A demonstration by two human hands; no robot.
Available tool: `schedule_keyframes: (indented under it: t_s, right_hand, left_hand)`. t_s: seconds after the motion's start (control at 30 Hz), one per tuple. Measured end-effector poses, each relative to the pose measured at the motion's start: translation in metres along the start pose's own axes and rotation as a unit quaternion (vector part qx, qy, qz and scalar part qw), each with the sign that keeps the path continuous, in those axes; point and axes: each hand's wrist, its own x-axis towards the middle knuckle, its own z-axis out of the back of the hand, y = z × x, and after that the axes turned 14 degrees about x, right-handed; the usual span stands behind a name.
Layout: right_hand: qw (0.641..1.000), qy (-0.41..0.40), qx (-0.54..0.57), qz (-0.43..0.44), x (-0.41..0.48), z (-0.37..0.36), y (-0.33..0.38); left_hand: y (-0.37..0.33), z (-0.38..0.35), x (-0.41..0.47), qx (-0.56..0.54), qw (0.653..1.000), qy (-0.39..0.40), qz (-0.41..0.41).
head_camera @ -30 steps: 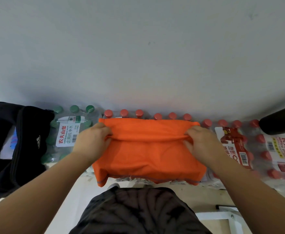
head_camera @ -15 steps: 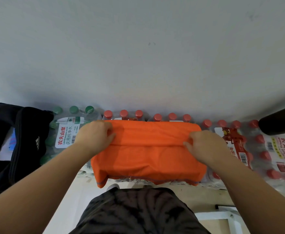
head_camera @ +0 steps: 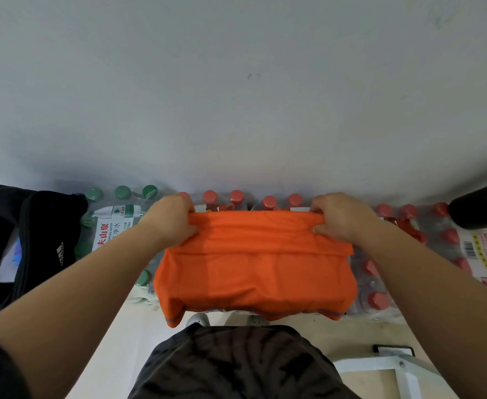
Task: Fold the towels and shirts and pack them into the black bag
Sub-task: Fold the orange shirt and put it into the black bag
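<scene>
The black bag point(head_camera: 43, 240) is standing at the far left. The left hand point(head_camera: 170, 217) is pinching with its fingers the far edge of the orange shirt point(head_camera: 254, 269) (it is lying on water bottle packs point(head_camera: 380, 272)), and the right hand point(head_camera: 340, 217) likewise. Both were pressing the fold flat before, so probably another fold is starting.

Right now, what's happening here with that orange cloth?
A person is folding an orange garment on top of shrink-wrapped packs of bottled water. The left hand and right hand each grip a far corner of the folded edge. The black bag sits off to the left, and the garment is not in it yet.
</scene>
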Motion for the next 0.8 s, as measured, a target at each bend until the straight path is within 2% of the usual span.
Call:
schedule_keyframes:
  t_s: [0.1,0.17,0.33,0.43,0.63,0.8]
  right_hand:
    - [1.0,-0.004,-0.003,0.01,0.002,0.002,-0.001]
    - [0.999,-0.037,0.002,0.012,0.004,0.006,0.001]
    - [0.985,-0.171,0.003,0.018,0.003,0.017,0.009]
    - [0.975,-0.219,0.01,0.027,-0.004,0.015,0.012]
    - [0.977,-0.211,-0.006,0.034,-0.039,-0.015,0.006]
    - [0.989,-0.145,-0.017,0.014,-0.063,-0.038,0.003]
  left_hand:
    - [0.004,0.003,0.008,0.005,1.0,0.01,-0.005]
    - [0.007,0.008,0.014,0.005,1.0,-0.01,-0.004]
    - [0.005,0.018,0.023,-0.04,0.99,-0.132,0.008]
    - [0.004,0.018,0.014,-0.058,0.98,-0.191,0.014]
    - [0.002,-0.005,-0.032,0.012,0.973,-0.231,-0.014]
    - [0.001,-0.031,-0.063,0.031,0.982,-0.183,-0.028]
